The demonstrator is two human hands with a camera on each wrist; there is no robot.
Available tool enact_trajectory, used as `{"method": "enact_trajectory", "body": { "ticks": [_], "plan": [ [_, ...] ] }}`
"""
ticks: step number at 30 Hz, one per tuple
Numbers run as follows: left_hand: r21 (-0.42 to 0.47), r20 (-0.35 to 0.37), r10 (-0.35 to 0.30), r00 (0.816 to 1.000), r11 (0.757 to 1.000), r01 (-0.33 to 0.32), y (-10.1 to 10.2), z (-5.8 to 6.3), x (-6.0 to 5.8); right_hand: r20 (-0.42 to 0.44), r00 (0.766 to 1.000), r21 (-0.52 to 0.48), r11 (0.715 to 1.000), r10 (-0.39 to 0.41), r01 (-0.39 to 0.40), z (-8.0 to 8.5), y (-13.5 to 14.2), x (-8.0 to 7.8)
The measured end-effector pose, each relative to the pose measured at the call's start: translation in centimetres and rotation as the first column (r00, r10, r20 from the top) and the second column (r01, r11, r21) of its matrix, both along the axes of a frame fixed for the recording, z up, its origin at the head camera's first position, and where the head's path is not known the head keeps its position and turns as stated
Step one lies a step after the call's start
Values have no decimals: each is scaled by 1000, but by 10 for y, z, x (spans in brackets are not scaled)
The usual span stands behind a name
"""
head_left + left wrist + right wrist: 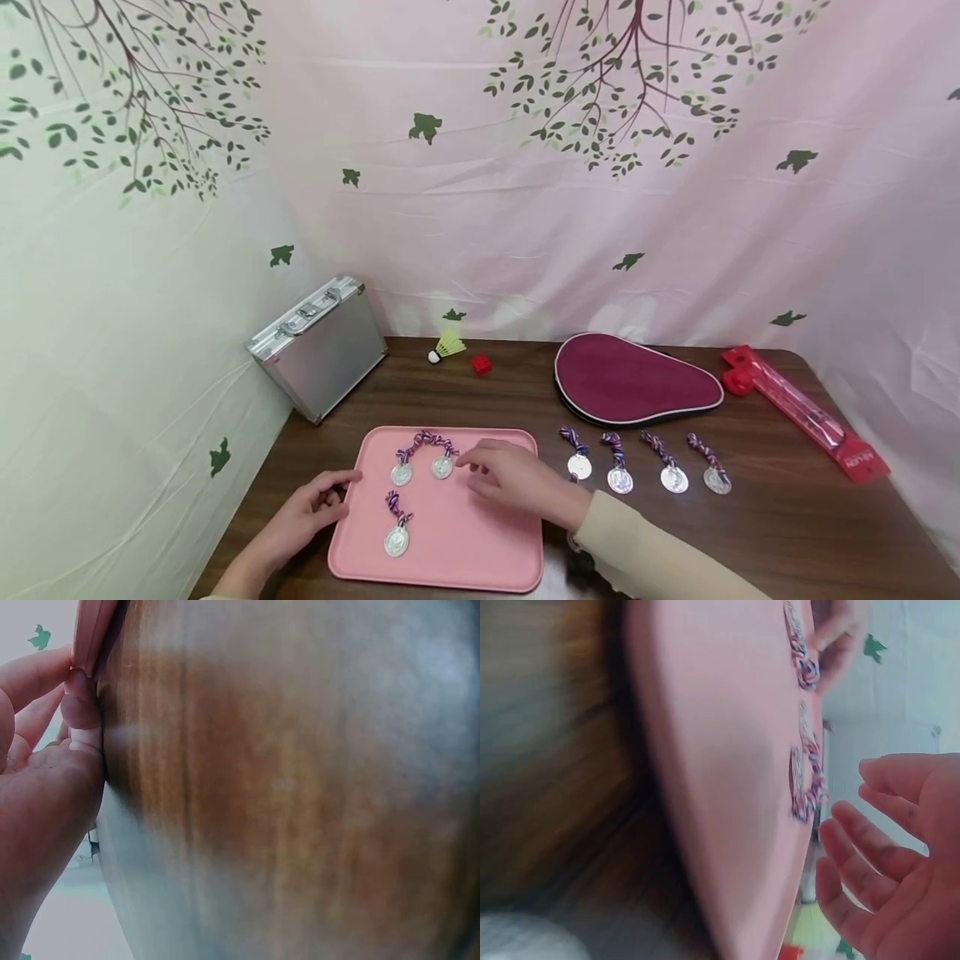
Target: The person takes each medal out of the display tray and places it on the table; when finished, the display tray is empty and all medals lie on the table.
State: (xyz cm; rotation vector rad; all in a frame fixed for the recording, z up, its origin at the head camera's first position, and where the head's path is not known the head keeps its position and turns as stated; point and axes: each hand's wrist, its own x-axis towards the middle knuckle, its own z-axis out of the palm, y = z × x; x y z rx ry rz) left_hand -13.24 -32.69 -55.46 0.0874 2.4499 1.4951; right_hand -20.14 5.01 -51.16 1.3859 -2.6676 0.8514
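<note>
A pink tray [465, 533] lies on the table, and three silver medals with knotted red, white and blue ribbons are on it. Two of them, the left medal [401, 474] and the right medal [442, 467], lie at the back, and a third medal [397, 542] lies nearer the front. My left hand [306, 512] holds the tray's left rim, thumb and fingertips at the edge. Over the tray hovers my right hand [510, 477], fingers loosely bent, fingertips just right of the back right medal. In the right wrist view this hand [892, 862] has nothing in it.
Right of the tray lies a row of several medals [620, 480]; my right forearm partly hides others. Behind are a maroon racket case [637, 379], a red package [806, 408], a shuttlecock [447, 345] and a red block [482, 363]. A silver case [322, 354] stands at back left.
</note>
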Motion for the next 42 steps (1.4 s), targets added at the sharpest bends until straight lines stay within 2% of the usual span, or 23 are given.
{"method": "enact_trajectory", "body": {
  "ticks": [4, 9, 19, 34, 42],
  "plan": [
    [-21, -22, -4, 1000, 1000, 4, 2, 0, -2, -24, 1000, 74, 997, -1, 3, -5, -26, -8],
    [-35, -25, -5, 1000, 999, 4, 0, -2, -3, -60, 997, 165, 985, -47, 56, -11, -45, -13],
    [-33, -27, -5, 1000, 999, 4, -2, -1, -3, -58, 978, 252, 945, -201, 209, -17, -61, -12],
    [-25, -26, 0, 1000, 1000, -1, -2, -2, -2, -45, 963, 232, 935, -264, 267, -18, -67, -12],
    [-19, -19, 3, 1000, 1000, -3, -2, -3, -2, 4, 974, 155, 962, -228, 225, -20, -63, -13]
  ]
}}
